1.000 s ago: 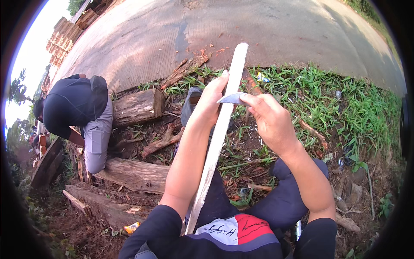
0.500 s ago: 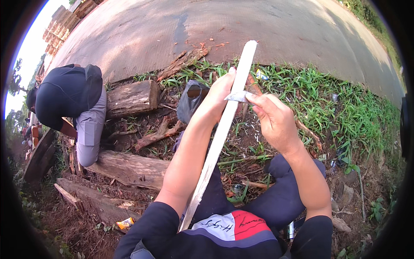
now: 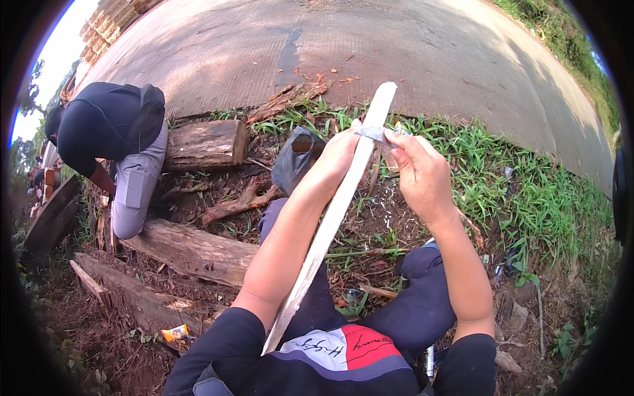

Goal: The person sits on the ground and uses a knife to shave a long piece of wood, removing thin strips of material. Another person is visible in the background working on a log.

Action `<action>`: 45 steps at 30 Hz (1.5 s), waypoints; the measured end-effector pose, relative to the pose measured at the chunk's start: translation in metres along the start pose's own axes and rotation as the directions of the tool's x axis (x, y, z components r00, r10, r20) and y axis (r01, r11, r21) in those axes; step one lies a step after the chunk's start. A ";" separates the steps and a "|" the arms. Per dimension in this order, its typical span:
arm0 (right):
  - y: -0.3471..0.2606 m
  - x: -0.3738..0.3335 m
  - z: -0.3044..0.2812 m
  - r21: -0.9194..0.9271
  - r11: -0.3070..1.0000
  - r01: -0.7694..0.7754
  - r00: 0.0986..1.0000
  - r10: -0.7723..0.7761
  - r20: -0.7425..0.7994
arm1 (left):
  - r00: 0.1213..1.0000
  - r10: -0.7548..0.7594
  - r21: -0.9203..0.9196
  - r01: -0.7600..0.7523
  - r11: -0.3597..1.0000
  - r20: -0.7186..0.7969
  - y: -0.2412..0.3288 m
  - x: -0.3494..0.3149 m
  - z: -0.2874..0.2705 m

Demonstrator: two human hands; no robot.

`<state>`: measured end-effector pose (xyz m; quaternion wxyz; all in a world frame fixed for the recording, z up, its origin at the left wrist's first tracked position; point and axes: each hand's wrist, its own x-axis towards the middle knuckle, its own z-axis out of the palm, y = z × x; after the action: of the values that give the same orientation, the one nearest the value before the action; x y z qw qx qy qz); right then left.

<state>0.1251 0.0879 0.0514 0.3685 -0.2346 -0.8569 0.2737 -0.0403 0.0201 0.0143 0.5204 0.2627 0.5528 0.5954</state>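
The right hand (image 3: 422, 175) is closed, its thumb and bent fingers pinching a small knife with a short, curved grey metal blade (image 3: 374, 136); its handle is hidden in the grip. The left hand (image 3: 340, 152) is curled about the left edge of a long, narrow, pale wooden strip (image 3: 333, 231), most of its fingers out of sight underneath. The strip slants from the wearer's lap up past both hands, and the blade lies across its upper part, just beside the left thumb.

The setting is outdoors and sunlit. A broad, grey-brown concrete road (image 3: 370, 46) fills the far side, cracked and patched with shade. Along its near edge runs a verge of bright green, long-bladed grass (image 3: 522, 191), and nearer lies bare, reddish-brown soil (image 3: 132, 373). Beyond the road's left edge rises a stack of pale sawn timber (image 3: 109, 26).

At the left, a co-worker in a dark top and grey trousers (image 3: 105, 119) bends forward. Beside that person's knee lies a long, weathered brown log (image 3: 198, 251); a shorter, squared brown log (image 3: 205, 145) sits near the road's near edge. A crumpled black plastic bag (image 3: 290, 168) stands between the squared log and the left hand. Smaller still are a yellow wrapper (image 3: 175, 332) on the soil near the wearer's left sleeve, and whitish shavings (image 3: 386, 204) scattered below the right hand.
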 end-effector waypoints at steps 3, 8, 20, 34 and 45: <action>0.011 0.014 0.002 -0.055 0.998 -0.041 0.994 0.035 -0.105 | 0.999 -0.040 0.032 0.041 0.999 -0.029 0.000 -0.005 0.004; -0.006 -0.006 0.013 0.029 0.999 0.028 1.000 -0.027 -0.006 | 0.992 -0.102 0.048 0.106 0.993 -0.070 0.003 -0.011 -0.011; -0.005 -0.004 0.018 0.061 0.998 0.009 0.999 -0.007 -0.033 | 0.991 -0.110 0.015 0.111 0.994 -0.077 0.001 -0.019 -0.014; -0.006 -0.006 0.030 -0.024 0.997 0.069 0.993 -0.071 -0.090 | 0.992 -0.095 0.024 0.098 0.995 -0.078 0.005 -0.024 -0.012; 0.007 0.015 0.003 0.093 0.993 0.073 0.970 -0.049 -0.240 | 0.992 -0.120 0.053 0.122 0.991 -0.038 -0.003 -0.025 -0.002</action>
<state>0.1152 0.1013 0.0528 0.4879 -0.2201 -0.7987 0.2750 -0.0334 -0.0038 0.0170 0.5383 0.2325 0.5929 0.5519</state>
